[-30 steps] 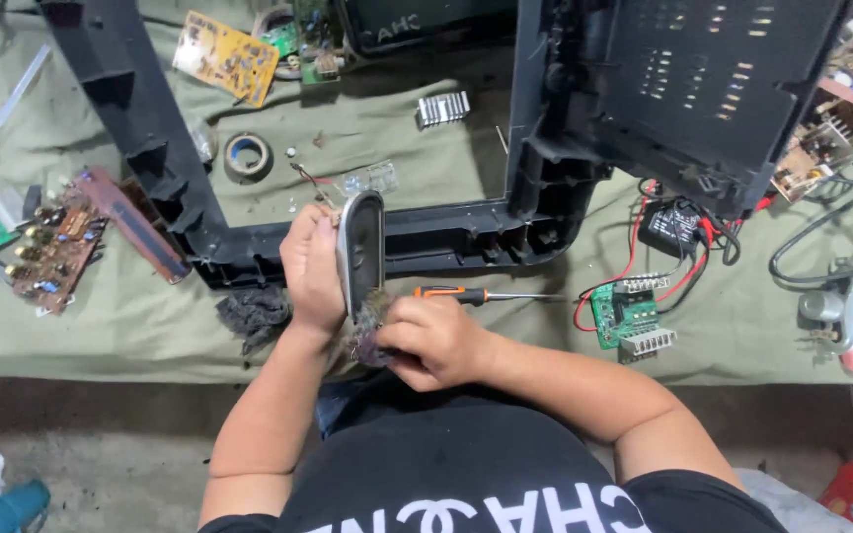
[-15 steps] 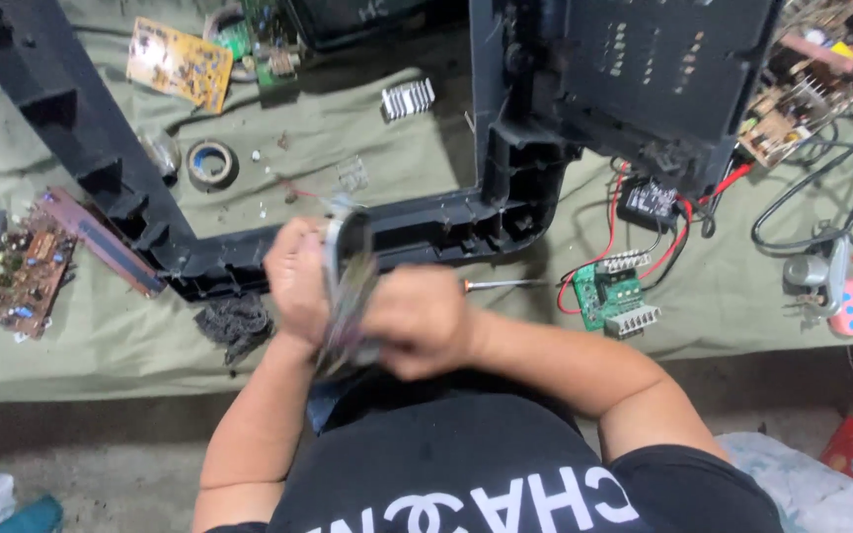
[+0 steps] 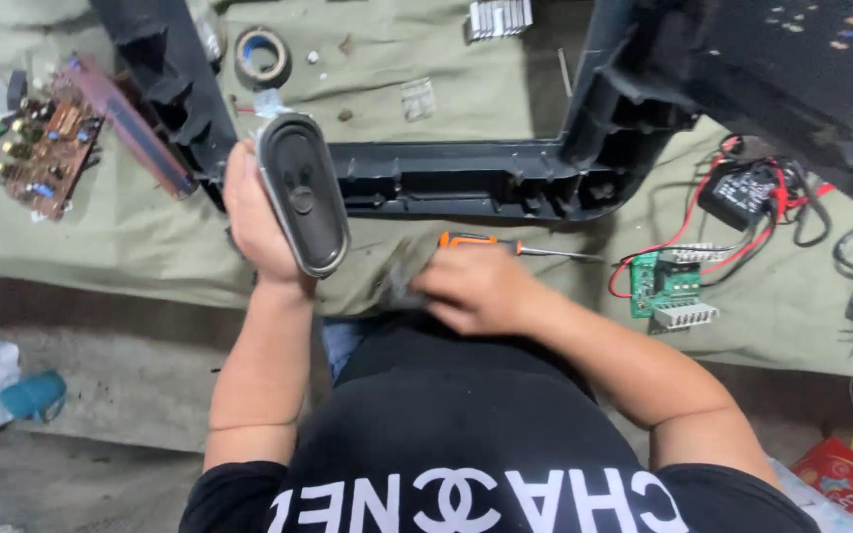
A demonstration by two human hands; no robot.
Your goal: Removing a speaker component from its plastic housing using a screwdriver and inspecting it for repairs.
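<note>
left hand (image 3: 254,212) grips an oval speaker (image 3: 302,193) by its long edge, fingers wrapped behind, cone face turned up toward the camera. the speaker is held off the desk (image 3: 130,242), above its front edge and just in front of the black plastic frame (image 3: 466,180).

right hand (image 3: 476,291) is blurred at the front edge of the desk, fingers curled over something dark; cannot tell what it holds or how tightly. an orange-handled screwdriver (image 3: 505,245) lies just behind it on the cloth.

risks, as judgement:
- the grip is one-sided and on the rim only; the speaker could twist out and drop past the front edge to the floor.
- a thumb or finger slipping inward could dent the exposed cone.
- the right hand could nudge the screwdriver off the front edge.
- red wires (image 3: 703,212) and the green circuit board (image 3: 665,286) near the right forearm could snag and be dragged.
</note>
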